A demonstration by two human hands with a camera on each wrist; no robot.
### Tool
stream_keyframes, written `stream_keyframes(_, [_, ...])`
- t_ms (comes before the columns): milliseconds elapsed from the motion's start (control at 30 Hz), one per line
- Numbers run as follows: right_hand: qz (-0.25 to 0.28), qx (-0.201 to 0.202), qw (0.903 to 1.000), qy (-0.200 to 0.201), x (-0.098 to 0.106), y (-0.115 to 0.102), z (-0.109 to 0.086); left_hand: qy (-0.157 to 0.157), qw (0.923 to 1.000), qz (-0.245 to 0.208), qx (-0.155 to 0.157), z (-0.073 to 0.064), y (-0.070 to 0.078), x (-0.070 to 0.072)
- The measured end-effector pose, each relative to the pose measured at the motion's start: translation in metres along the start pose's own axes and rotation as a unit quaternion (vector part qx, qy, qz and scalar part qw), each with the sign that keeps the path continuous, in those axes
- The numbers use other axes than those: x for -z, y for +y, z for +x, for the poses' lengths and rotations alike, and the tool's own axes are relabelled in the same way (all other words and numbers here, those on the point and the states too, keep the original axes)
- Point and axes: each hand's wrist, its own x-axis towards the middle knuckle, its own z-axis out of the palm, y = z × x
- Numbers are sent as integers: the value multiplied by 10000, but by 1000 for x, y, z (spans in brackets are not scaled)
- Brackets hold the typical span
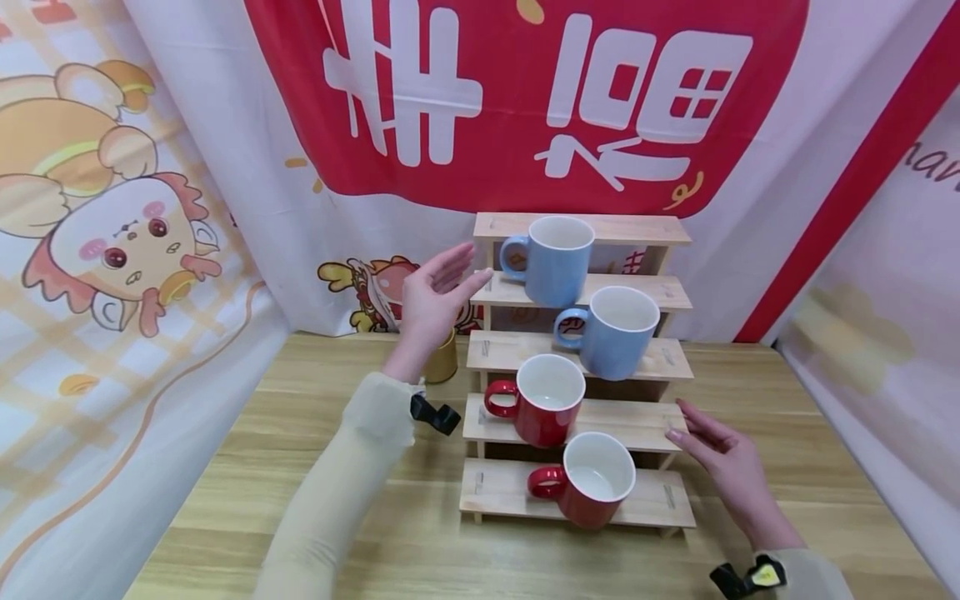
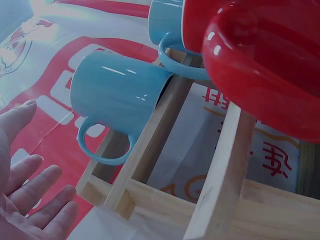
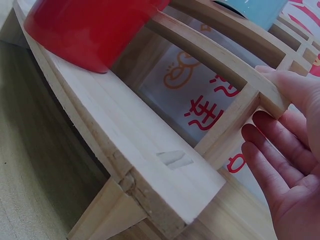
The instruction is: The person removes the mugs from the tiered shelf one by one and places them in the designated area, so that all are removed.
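A light wooden stepped rack [image 1: 630, 427] carries mugs with their handles to the left. One blue mug [image 1: 557, 271] sits on the second step from the top. Below it, another blue mug [image 1: 617, 342] is on the middle step. A red mug [image 1: 542, 415] stands on the step under that, and a second red mug [image 1: 588, 496] on the lowest. My left hand [image 1: 438, 296] is beside the rack's upper left, fingers extended and apart from the blue mug's handle. In the right wrist view, my right hand [image 3: 295, 145] pinches a step's end, thumb on top and fingers below.
Behind the rack's left side, a gold cylindrical container [image 1: 442, 360] is partly covered by my left forearm. The rack stands on a wood-grain table [image 1: 300, 467]. A printed red and white cloth [image 1: 517, 100] hangs close behind, with more cloth at both sides.
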Motion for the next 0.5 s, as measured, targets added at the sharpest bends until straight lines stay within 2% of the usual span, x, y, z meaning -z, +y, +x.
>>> stream_keyframes(333, [-6, 17, 10000, 5, 0, -1, 0, -224, 9997, -64, -25, 6, 3, -10])
stream_keyframes(500, [-15, 34, 10000, -20, 0, -1, 0, -276, 9996, 30, 95, 10, 2, -12])
